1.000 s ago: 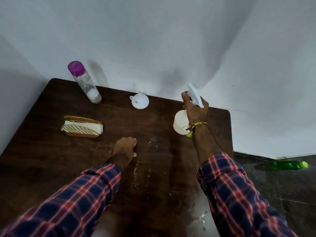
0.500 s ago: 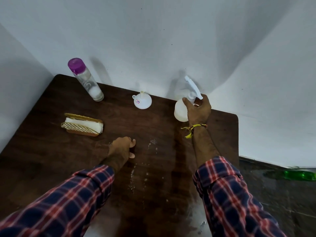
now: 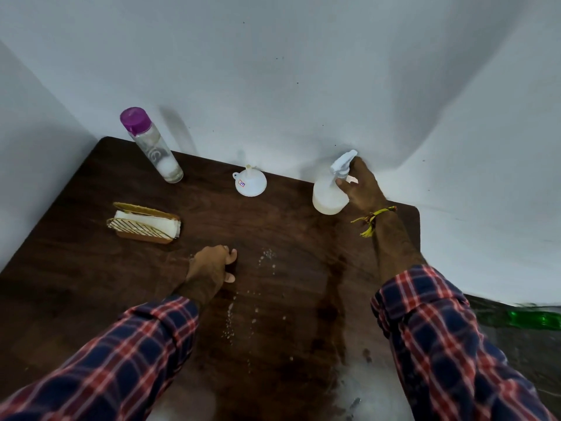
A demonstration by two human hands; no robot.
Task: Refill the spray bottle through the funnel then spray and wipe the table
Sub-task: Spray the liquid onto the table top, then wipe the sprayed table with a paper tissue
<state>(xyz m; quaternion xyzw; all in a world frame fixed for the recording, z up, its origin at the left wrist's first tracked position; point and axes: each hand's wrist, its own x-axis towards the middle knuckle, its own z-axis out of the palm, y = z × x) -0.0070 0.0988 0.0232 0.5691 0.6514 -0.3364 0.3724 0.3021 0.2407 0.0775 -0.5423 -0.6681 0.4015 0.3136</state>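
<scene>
A white spray bottle [image 3: 328, 196] stands upright near the back right of the dark wooden table [image 3: 91, 268]. My right hand [image 3: 362, 189] grips it at the neck under the trigger head, thumb in front and fingers behind. An upturned white funnel [image 3: 251, 183] sits on the table left of the bottle. My left hand [image 3: 211, 265] rests on the table's middle with its fingers curled and nothing visible in it. Spray droplets [image 3: 267, 256] speckle the wood to its right and towards me.
A clear bottle with a purple cap [image 3: 154, 150] stands at the back left. A wicker holder with white tissues [image 3: 144, 223] lies in front of it. White walls close the back and left. A green bottle [image 3: 534, 319] lies on the floor at right.
My right hand carried the spray bottle away from me and set it down upright near the wall. My left hand has stayed in place on the table.
</scene>
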